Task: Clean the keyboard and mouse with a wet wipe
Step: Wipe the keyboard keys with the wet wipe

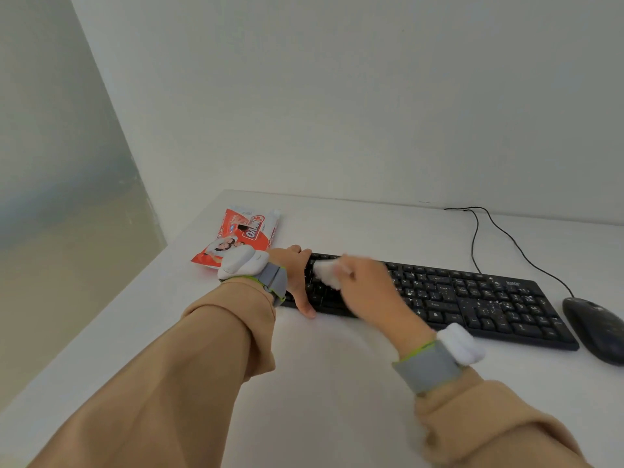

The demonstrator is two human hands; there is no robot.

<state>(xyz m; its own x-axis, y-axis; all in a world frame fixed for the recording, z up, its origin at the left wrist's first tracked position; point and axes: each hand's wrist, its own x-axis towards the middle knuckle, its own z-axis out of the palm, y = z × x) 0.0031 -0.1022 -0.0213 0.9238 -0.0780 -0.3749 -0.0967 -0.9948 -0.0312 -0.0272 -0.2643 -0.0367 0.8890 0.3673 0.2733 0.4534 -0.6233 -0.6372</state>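
Note:
A black keyboard (472,298) lies across the white desk, with white specks on its right-hand keys. My left hand (297,278) grips the keyboard's left end, thumb along the front edge and fingers over the back edge. My right hand (368,285) is blurred over the left keys and holds a crumpled white wet wipe (327,273) against them. A black mouse (596,327) sits just right of the keyboard.
An orange and white pack of wet wipes (241,236) lies behind my left hand near the desk's left edge (111,319). Black cables (499,231) run from the back wall to keyboard and mouse. Both wrists wear grey bands with white devices.

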